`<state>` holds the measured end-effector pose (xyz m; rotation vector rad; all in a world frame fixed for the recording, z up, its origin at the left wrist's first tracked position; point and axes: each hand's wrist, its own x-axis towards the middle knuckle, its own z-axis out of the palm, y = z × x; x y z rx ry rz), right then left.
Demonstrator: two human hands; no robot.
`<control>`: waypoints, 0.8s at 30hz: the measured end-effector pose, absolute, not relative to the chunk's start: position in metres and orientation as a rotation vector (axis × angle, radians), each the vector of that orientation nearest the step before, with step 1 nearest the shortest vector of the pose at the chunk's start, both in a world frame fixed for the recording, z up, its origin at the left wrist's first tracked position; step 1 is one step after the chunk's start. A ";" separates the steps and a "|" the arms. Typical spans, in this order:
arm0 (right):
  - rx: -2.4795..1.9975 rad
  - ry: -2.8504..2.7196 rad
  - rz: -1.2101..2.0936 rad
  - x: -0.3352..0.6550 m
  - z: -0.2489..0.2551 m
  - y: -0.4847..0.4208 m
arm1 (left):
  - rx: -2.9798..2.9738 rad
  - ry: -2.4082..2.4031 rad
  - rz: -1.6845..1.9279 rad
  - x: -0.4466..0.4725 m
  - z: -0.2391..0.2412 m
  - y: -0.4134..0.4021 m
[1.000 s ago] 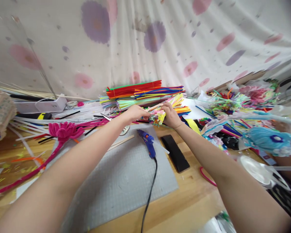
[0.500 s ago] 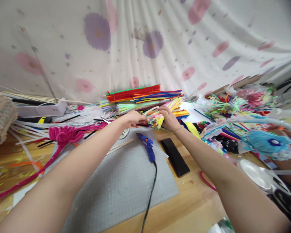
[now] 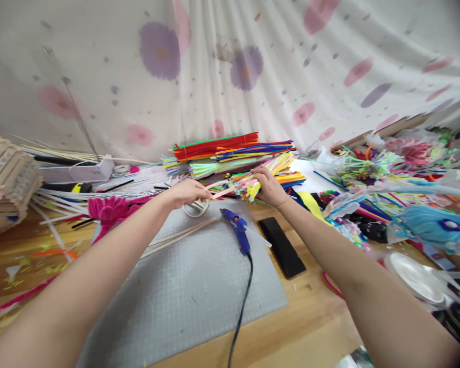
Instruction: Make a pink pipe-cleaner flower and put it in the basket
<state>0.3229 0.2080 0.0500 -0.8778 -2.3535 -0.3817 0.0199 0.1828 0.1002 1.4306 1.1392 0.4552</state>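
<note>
My right hand (image 3: 269,185) is wrapped round a bundle of many-coloured pipe cleaners (image 3: 250,187), whose ends point left. Just left of it, my left hand (image 3: 191,193) pinches pale pink pipe cleaners (image 3: 225,192) that stretch between the hand and the bundle. Under the left hand stands a round white-rimmed item (image 3: 195,210), partly covered by it. A blue glue gun (image 3: 236,229) lies on the grey cutting mat (image 3: 199,301) below the hands. Two pale strips (image 3: 184,236) lie on the mat to its left.
A black phone-like slab (image 3: 281,247) lies right of the glue gun, whose cord runs forward. Stacked pipe cleaners (image 3: 218,146) line the back. A magenta pipe-cleaner flower (image 3: 109,212) is at left, a blue flower (image 3: 437,227) at right. A patterned curtain (image 3: 214,66) hangs behind.
My left hand has moved left, away from the bundle, drawing pale pink pipe cleaners partly out. The right hand stays at the bundle. The view has shifted slightly.
</note>
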 end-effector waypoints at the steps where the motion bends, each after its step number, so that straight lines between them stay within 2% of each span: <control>1: -0.879 -2.352 -0.383 0.322 0.049 0.209 | 1.434 1.147 0.463 0.016 0.099 0.182; 12: -0.884 -2.356 -0.398 0.321 0.052 0.205 | 1.398 1.134 0.494 0.017 0.101 0.177; 24: -0.866 -2.352 -0.414 0.325 0.051 0.200 | 1.631 1.036 0.330 0.000 0.112 0.162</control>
